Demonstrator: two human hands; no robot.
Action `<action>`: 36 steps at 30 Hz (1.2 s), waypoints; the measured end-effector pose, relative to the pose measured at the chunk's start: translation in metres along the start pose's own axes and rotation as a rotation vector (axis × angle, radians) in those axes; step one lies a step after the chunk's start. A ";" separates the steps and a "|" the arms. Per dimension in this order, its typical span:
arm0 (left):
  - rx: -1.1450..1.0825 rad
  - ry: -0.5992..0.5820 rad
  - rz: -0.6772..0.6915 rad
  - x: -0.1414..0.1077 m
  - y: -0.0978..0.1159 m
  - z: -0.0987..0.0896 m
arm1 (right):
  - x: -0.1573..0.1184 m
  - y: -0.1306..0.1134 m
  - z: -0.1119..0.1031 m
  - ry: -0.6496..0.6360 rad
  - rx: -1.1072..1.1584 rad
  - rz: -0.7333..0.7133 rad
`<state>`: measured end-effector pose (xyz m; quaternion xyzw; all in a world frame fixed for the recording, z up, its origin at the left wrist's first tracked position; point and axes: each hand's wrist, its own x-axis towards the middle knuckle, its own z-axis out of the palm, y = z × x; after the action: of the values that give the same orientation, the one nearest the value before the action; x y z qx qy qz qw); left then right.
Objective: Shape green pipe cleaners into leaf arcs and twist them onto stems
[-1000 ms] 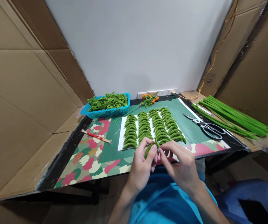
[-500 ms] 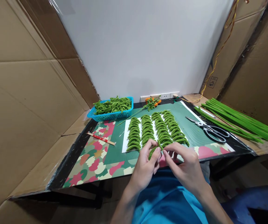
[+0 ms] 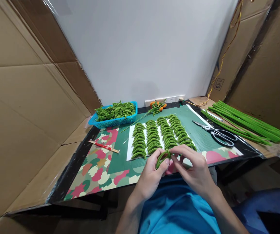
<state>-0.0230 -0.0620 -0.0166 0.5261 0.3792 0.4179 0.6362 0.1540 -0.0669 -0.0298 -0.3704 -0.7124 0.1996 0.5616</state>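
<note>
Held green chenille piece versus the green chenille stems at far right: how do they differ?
The held piece is curled into a loop; the stems are longer and nearly straight. The held piece is in the left hand, right hand beside it; the stems lie untouched, bundled. Both are green and fuzzy-looking.

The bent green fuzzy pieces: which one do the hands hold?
The green fuzzy loop between the left hand and right hand; unlike it, four green columns lie on the white paper sheet, other pieces in the blue plastic basket.
</note>
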 end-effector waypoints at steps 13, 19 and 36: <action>0.007 0.142 -0.078 0.002 -0.006 -0.007 | 0.000 0.014 -0.013 -0.109 -0.105 -0.206; 0.030 0.216 -0.152 -0.001 -0.009 -0.013 | 0.000 0.011 -0.019 -0.200 -0.235 -0.290; -0.057 -0.191 -0.254 0.002 0.016 -0.022 | -0.005 -0.002 -0.017 -0.322 -0.240 -0.353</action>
<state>-0.0449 -0.0512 -0.0045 0.4931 0.3685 0.2926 0.7317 0.1701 -0.0739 -0.0266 -0.2681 -0.8648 0.0690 0.4190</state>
